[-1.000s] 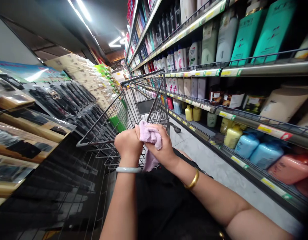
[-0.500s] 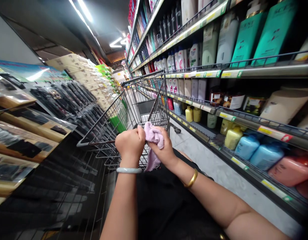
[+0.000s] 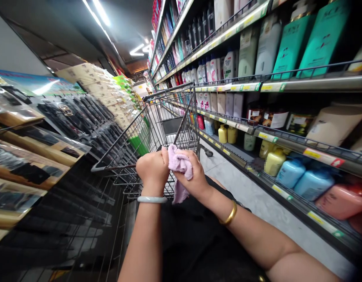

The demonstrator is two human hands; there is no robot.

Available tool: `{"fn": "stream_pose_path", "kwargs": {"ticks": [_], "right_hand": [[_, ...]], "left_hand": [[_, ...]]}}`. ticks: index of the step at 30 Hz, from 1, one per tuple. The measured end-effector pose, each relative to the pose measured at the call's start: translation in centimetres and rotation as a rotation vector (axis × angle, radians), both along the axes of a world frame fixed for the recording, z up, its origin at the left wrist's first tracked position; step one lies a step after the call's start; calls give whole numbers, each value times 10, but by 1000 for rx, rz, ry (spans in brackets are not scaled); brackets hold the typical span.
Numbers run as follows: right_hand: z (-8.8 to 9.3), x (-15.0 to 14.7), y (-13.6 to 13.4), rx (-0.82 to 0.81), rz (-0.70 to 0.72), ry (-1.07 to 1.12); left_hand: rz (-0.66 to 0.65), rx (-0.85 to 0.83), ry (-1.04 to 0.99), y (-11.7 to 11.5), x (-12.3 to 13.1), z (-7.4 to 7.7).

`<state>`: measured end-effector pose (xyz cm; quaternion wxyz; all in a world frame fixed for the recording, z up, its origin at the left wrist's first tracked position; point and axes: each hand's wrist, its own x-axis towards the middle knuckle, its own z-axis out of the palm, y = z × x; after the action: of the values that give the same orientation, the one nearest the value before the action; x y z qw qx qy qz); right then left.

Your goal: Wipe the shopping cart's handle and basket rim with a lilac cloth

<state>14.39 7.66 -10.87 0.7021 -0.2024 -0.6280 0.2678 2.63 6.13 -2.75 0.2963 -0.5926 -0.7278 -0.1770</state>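
Observation:
My left hand [image 3: 152, 168] is closed in a fist on the near rim bar of a dark wire shopping cart [image 3: 122, 137], a pale bangle at its wrist. Beside it, my right hand [image 3: 195, 174] grips a crumpled lilac cloth [image 3: 178, 163], whose loose end hangs below the fingers. The cloth sits against the left thumb and seems to lie around the bar, though the fingers hide most of that contact. A gold bangle is on my right forearm.
Shelves [image 3: 318, 83] of shampoo and wash bottles line the right side. On the left stand a rack of hanging dark packages [image 3: 78, 113] and wooden bins [image 3: 63, 156]. Pale floor [image 3: 227, 172] runs between cart and shelves, with a cart caster [image 3: 208, 152] on it.
My right hand and the cloth have shifted slightly, the cloth's upper end moving left against the left thumb. My left hand keeps its hold, and the cart stays nearly in place.

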Motion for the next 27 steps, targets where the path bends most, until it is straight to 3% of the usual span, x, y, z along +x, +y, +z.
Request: {"fn": "stream_pose_path", "kwargs": {"ticks": [5, 8, 13, 16, 20, 22, 27], "right_hand": [[-31, -7, 22, -300, 36, 38], [-35, -6, 24, -386, 35, 7], [-14, 0, 9, -201, 7, -13], [-15, -1, 9, -84, -30, -51], [-25, -4, 14, -238, 6, -6], [-21, -3, 10, -289, 34, 22], [3, 3, -7, -76, 50, 1]], "left_hand": [[-8, -9, -6, -1, 1, 2], [-3, -14, -8, -2, 2, 2], [3, -19, -16, -1, 1, 2], [7, -24, -15, -1, 2, 2], [9, -23, -6, -2, 3, 3], [7, -23, -4, -2, 2, 2], [11, -33, 0, -2, 0, 1]]}}
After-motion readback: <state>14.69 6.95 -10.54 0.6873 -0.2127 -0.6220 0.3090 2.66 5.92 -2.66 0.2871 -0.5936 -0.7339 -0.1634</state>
